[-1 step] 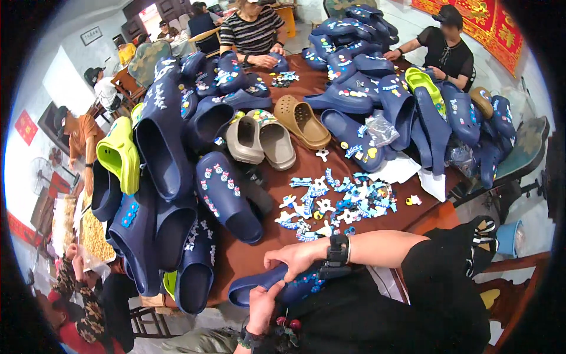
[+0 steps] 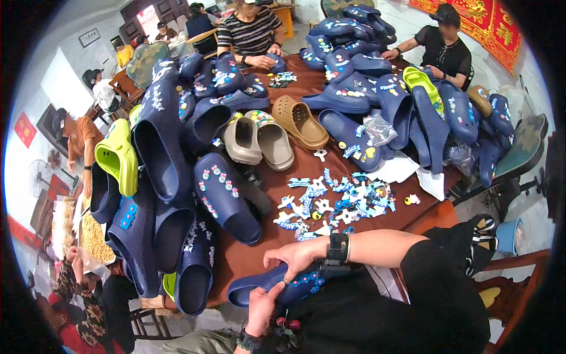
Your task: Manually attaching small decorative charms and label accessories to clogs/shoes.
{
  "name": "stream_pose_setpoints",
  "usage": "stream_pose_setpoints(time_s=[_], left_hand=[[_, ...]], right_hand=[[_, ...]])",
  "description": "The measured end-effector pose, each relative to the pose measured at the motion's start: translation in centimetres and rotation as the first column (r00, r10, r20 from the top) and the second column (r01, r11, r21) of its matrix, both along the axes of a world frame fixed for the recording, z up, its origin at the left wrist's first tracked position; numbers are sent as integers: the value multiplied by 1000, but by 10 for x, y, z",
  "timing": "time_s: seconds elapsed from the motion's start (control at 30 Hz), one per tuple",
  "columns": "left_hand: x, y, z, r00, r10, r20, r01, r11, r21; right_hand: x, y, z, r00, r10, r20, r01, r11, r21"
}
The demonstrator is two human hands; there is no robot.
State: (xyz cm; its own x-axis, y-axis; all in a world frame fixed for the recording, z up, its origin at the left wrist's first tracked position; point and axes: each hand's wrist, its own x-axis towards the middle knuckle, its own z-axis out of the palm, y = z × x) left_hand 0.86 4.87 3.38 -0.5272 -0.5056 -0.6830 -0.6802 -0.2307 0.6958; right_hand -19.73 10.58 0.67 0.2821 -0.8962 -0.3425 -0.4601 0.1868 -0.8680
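A navy clog (image 2: 253, 289) lies at the near edge of the table, close to my body, with blue flower-shaped charms (image 2: 309, 282) on its upper. My left hand (image 2: 261, 310) grips its near side, the thumb pressed on the upper. Reaching over from the right, my right hand (image 2: 298, 258) holds the clog's far side, its fingertips meeting the left thumb. Whatever may be pinched between them is too small to make out. Just beyond my right hand, a loose heap of white, blue and yellow shoe charms (image 2: 348, 200) is spread on the brown tablecloth (image 2: 247, 268).
Navy clogs (image 2: 165, 147) are piled high on the left, with a lime-green clog (image 2: 117, 156) among them. Tan (image 2: 300, 122) and grey clogs (image 2: 243, 141) stand mid-table. More navy clogs (image 2: 395, 106) crowd the right. Two people sit across the table. A blue bucket (image 2: 508, 236) stands at right.
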Motion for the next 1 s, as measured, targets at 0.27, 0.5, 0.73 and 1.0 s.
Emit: stream_pose_setpoints(time_s=[0.27,0.5,0.73,1.0], left_hand=[[3,2,-4,996,34,-79,-18,981,195],[-11,12,13,983,123,-134,-108,988,113],[-4,14,-12,986,22,-165,-43,991,-126],[-2,4,-4,985,84,-151,-55,980,190]], right_hand=[[-12,2,7,990,-11,143,-10,990,142],[-14,6,0,996,-14,92,1,990,143],[12,14,-1,997,-55,-57,53,998,-29],[0,22,5,999,-32,19,33,994,-100]])
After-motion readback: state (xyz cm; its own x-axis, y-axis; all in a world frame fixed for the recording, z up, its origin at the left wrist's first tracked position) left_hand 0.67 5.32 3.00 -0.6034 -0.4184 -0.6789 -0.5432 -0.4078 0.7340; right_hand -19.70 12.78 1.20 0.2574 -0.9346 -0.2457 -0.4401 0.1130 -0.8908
